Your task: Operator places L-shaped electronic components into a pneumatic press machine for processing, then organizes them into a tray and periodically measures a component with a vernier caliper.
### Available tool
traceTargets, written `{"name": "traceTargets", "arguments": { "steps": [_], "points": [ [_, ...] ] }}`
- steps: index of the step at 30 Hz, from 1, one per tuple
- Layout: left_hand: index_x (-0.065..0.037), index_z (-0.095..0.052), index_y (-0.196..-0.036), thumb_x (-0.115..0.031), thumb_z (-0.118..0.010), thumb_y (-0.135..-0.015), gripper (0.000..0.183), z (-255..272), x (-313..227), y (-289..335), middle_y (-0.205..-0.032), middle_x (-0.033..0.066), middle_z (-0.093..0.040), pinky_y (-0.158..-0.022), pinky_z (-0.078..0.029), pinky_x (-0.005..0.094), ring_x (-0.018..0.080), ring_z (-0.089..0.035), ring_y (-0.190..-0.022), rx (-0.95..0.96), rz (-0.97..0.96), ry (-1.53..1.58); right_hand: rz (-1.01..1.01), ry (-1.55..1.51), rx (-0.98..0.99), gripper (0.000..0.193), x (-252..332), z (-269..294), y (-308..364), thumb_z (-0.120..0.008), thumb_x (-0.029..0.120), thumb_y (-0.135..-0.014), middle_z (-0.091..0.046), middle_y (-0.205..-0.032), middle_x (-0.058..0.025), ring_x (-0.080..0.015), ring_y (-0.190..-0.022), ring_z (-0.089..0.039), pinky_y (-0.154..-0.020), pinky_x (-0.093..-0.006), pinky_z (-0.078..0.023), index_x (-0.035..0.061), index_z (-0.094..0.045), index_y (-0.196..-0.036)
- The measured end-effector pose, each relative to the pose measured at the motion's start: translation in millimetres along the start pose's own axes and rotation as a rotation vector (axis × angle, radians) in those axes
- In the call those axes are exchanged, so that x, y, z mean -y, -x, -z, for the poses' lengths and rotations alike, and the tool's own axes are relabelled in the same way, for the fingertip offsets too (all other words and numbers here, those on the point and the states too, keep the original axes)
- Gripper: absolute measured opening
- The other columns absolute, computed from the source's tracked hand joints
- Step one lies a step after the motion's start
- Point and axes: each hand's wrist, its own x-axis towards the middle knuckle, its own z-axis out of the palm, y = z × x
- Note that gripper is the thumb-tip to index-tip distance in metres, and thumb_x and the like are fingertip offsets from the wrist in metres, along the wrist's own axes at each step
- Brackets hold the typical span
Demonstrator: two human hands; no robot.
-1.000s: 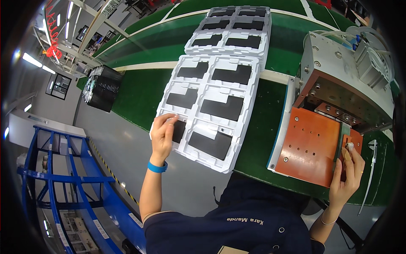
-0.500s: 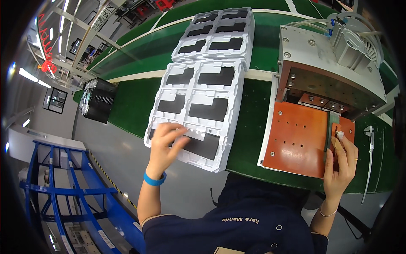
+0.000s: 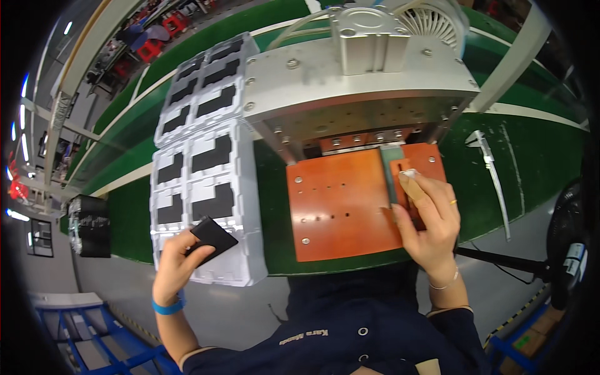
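My left hand grips a thin black sheet piece between thumb and fingers, lifted above the near end of a white plastic tray. The tray's other pockets hold several black L-shaped pieces. On the right, my right hand is curled at a small slotted orange block, its thumb to the left and its covered fingertips on top. A dark green strip runs along the block's left side. Both lie on an orange plate with holes and screws; the fingers partly hide the block.
A metal press frame stands over the plate's far edge. More stacked trays sit behind the near one. A caliper-like metal tool lies on the green table at right. A dark fan stands by the right edge.
My left hand has taken a black piece from the tray's near pocket and lifted it. The view has swung right. My right hand stays at the orange block.
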Motion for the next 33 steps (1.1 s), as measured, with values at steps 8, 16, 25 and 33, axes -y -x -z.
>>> {"name": "traceTargets", "arguments": {
  "steps": [8, 16, 25, 33],
  "points": [
    [-0.001, -0.069, -0.079, -0.023, -0.084, -0.08, 0.026, -92, -129, -85, -0.069, 0.0106, -0.061, -0.067, -0.046, 0.0396, 0.0272, -0.058, -0.072, 0.287, -0.751, 0.001, -0.047, -0.026, 0.008, 0.023, -7, 11, -1, -0.079, 0.011, -0.078, -0.068, -0.106, -0.0114, -0.03, -0.093, -0.061, -0.081, -0.0383, -0.05, 0.0033, -0.073, -0.099],
    [-0.006, -0.064, -0.109, -0.025, -0.088, -0.07, 0.049, -115, -126, -79, -0.112, 0.0108, -0.063, -0.08, -0.047, 0.0418, 0.0321, -0.059, -0.099, 0.019, -0.921, -0.139, -0.047, -0.151, 0.226, 0.014, -11, 18, -14, -0.078, 0.013, -0.08, -0.064, -0.105, -0.0079, -0.027, -0.095, -0.058, -0.084, -0.0385, -0.045, 0.0072, -0.072, -0.092],
    [-0.004, -0.072, -0.114, -0.007, -0.074, -0.075, 0.039, -130, -97, -72, -0.125, 0.0164, -0.063, -0.089, -0.053, 0.0403, 0.0305, -0.061, -0.109, 0.026, -1.053, -0.151, 0.197, 0.042, 0.38, 0.017, -1, -11, -34, -0.075, 0.012, -0.081, -0.061, -0.111, -0.0078, -0.0273, -0.109, -0.055, -0.098, -0.0454, -0.044, 0.0066, -0.071, -0.097],
    [-0.003, -0.072, -0.114, -0.005, -0.069, -0.071, 0.043, -129, -96, -75, -0.125, 0.0211, -0.06, -0.089, -0.053, 0.0405, 0.0337, -0.059, -0.107, 0.089, -1.058, -0.115, 0.042, -0.024, 0.287, 0.026, -3, -13, -37, -0.074, 0.006, -0.08, -0.064, -0.109, -0.0091, -0.029, -0.108, -0.059, -0.096, -0.0455, -0.046, 0.005, -0.068, -0.105]
  ]
}}
